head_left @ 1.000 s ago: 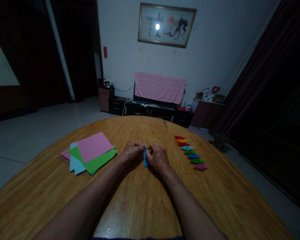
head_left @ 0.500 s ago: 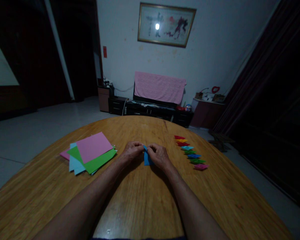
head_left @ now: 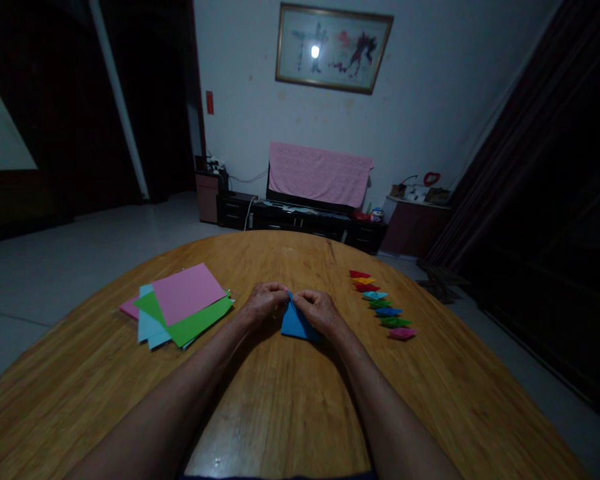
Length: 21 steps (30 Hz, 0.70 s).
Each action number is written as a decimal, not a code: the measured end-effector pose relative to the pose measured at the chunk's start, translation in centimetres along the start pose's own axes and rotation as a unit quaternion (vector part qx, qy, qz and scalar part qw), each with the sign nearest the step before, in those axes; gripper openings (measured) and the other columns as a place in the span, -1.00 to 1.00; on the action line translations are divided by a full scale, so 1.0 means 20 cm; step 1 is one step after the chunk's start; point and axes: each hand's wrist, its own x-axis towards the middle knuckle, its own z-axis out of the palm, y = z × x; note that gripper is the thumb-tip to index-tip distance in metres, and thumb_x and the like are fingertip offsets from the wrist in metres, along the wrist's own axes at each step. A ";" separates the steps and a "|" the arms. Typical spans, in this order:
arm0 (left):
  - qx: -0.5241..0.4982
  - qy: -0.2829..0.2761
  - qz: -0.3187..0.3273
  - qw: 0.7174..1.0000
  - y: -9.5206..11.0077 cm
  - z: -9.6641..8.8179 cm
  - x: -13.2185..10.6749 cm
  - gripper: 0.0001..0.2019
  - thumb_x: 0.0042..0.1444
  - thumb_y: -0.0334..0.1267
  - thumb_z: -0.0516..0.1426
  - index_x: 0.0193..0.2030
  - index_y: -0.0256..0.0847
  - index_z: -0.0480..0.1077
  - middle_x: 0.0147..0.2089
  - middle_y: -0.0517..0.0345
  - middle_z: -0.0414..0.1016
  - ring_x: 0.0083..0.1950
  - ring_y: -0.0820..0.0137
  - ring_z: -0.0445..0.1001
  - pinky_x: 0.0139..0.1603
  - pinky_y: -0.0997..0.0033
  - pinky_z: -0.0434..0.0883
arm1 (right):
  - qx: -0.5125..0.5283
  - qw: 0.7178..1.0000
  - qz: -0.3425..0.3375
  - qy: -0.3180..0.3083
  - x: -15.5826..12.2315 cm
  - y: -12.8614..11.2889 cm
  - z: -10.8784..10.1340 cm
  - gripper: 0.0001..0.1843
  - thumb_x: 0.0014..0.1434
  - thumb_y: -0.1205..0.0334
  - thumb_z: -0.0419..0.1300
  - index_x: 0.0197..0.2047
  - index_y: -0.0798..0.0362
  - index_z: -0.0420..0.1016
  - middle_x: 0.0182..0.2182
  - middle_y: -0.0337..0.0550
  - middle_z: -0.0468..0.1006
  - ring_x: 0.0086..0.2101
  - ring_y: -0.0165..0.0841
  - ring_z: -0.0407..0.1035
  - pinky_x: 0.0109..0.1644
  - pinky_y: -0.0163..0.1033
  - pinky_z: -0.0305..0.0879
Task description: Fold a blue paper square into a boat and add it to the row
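A folded sheet of blue paper (head_left: 298, 325) lies in the middle of the table between my two hands, its wide edge toward me and its narrow top at my fingertips. My left hand (head_left: 266, 304) pinches the paper's top from the left. From the right, my right hand (head_left: 318, 311) grips the same top corner with thumb and fingers and covers part of the right side. Both hands are closed, with the forearms reaching in from the lower edge of the view.
Loose coloured paper sheets (head_left: 187, 293) are piled on the left of the round wooden table (head_left: 280, 413). Several small folded paper boats (head_left: 387, 312) stand in a row on the right. Beyond the table, a pink cloth (head_left: 320, 173) covers a television on a low black cabinet.
The blue paper now shows a wider, triangle-like face, where before a narrower strip showed. My right hand has shifted slightly down and to the right; the left has barely moved.
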 end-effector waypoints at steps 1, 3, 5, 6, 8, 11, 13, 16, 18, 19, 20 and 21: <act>-0.001 0.004 0.003 1.000 0.00 0.00 0.00 -0.91 -0.27 -0.46 0.15 -0.55 -0.23 0.36 -0.71 0.32 0.22 -0.69 0.57 0.17 -0.66 0.54 0.08 | 0.011 1.000 0.005 0.000 0.00 0.00 0.00 -0.73 0.05 0.08 0.14 -0.53 0.07 0.48 -0.55 -0.22 0.37 -0.46 -0.38 0.24 -0.39 -0.32 0.12; -0.002 0.013 0.008 1.000 -0.01 0.01 0.01 -0.91 -0.28 -0.47 0.16 -0.56 -0.24 0.35 -0.70 0.32 0.24 -0.68 0.57 0.18 -0.64 0.54 0.10 | 0.035 0.999 0.016 0.000 0.00 0.00 0.00 -0.74 0.03 0.06 0.16 -0.50 0.07 0.50 -0.53 -0.22 0.40 -0.46 -0.39 0.24 -0.38 -0.32 0.13; -0.003 0.016 0.007 1.000 0.00 0.01 0.00 -0.90 -0.27 -0.45 0.19 -0.54 -0.24 0.35 -0.68 0.31 0.26 -0.67 0.58 0.19 -0.64 0.55 0.10 | 0.063 0.998 0.027 0.003 0.00 0.00 0.00 -0.74 0.01 0.05 0.18 -0.49 0.07 0.50 -0.53 -0.23 0.41 -0.46 -0.40 0.24 -0.38 -0.33 0.14; -0.003 0.012 0.002 1.000 0.00 0.02 0.00 -0.89 -0.26 -0.44 0.21 -0.53 -0.24 0.36 -0.68 0.31 0.27 -0.67 0.57 0.20 -0.63 0.54 0.11 | 0.078 0.996 0.036 0.004 0.00 0.00 0.00 -0.74 0.00 0.04 0.19 -0.48 0.07 0.50 -0.53 -0.24 0.41 -0.47 -0.41 0.23 -0.38 -0.33 0.14; -0.005 -0.006 -0.014 1.000 0.02 0.02 -0.01 -0.87 -0.24 -0.40 0.25 -0.50 -0.25 0.38 -0.67 0.30 0.28 -0.66 0.55 0.23 -0.62 0.53 0.14 | 0.115 0.991 0.062 0.001 -0.01 0.00 -0.01 -0.73 -0.02 0.02 0.21 -0.47 0.08 0.49 -0.55 -0.26 0.39 -0.49 -0.43 0.20 -0.41 -0.34 0.13; -0.006 -0.030 -0.041 0.999 0.06 0.02 -0.04 -0.84 -0.24 -0.37 0.30 -0.47 -0.26 0.41 -0.67 0.29 0.27 -0.65 0.54 0.24 -0.59 0.51 0.17 | 0.180 0.979 0.096 -0.026 -0.02 0.00 -0.02 -0.71 -0.05 0.01 0.24 -0.46 0.09 0.47 -0.58 -0.29 0.37 -0.54 -0.47 0.16 -0.45 -0.35 0.09; 0.004 -0.036 -0.056 0.998 0.09 0.03 -0.05 -0.82 -0.25 -0.38 0.31 -0.44 -0.27 0.43 -0.65 0.28 0.29 -0.64 0.54 0.25 -0.59 0.51 0.18 | 0.217 0.969 0.111 -0.046 -0.02 0.00 -0.03 -0.70 -0.07 0.00 0.26 -0.45 0.10 0.46 -0.57 -0.29 0.38 -0.55 -0.48 0.15 -0.45 -0.35 0.08; 0.022 -0.048 -0.060 0.997 0.11 0.02 -0.06 -0.82 -0.25 -0.36 0.31 -0.44 -0.30 0.46 -0.61 0.22 0.34 -0.62 0.54 0.26 -0.57 0.50 0.19 | 0.246 0.959 0.123 -0.060 -0.02 0.01 -0.03 -0.68 -0.08 -0.01 0.28 -0.44 0.11 0.46 -0.56 -0.27 0.41 -0.53 -0.46 0.18 -0.43 -0.34 0.11; 0.031 -0.067 -0.052 0.996 0.11 0.01 -0.04 -0.84 -0.23 -0.32 0.31 -0.47 -0.31 0.46 -0.61 0.21 0.32 -0.61 0.54 0.25 -0.56 0.50 0.18 | 0.251 0.958 0.122 -0.065 -0.02 0.01 -0.03 -0.68 -0.09 -0.01 0.28 -0.43 0.11 0.47 -0.56 -0.27 0.42 -0.52 -0.45 0.20 -0.41 -0.33 0.12; 0.039 -0.076 -0.047 0.995 0.11 0.00 -0.03 -0.84 -0.21 -0.29 0.30 -0.50 -0.31 0.45 -0.61 0.22 0.30 -0.61 0.54 0.23 -0.56 0.50 0.17 | 0.250 0.959 0.119 -0.066 -0.02 0.02 -0.03 -0.68 -0.09 -0.01 0.28 -0.43 0.11 0.47 -0.55 -0.26 0.42 -0.51 -0.45 0.20 -0.41 -0.33 0.12; 0.048 -0.084 -0.041 0.994 0.10 -0.01 -0.02 -0.83 -0.19 -0.26 0.30 -0.53 -0.31 0.43 -0.61 0.21 0.28 -0.60 0.55 0.23 -0.55 0.50 0.16 | 0.248 0.960 0.115 -0.068 -0.02 0.02 -0.04 -0.68 -0.09 0.00 0.29 -0.43 0.11 0.47 -0.54 -0.26 0.42 -0.51 -0.45 0.20 -0.40 -0.33 0.11; 0.059 -0.086 -0.037 0.994 0.10 -0.02 -0.01 -0.81 -0.18 -0.24 0.29 -0.57 -0.30 0.41 -0.61 0.21 0.27 -0.59 0.55 0.22 -0.55 0.50 0.15 | 0.246 0.961 0.110 -0.068 -0.02 0.02 -0.03 -0.68 -0.08 0.00 0.29 -0.43 0.11 0.48 -0.53 -0.26 0.43 -0.51 -0.45 0.19 -0.40 -0.33 0.11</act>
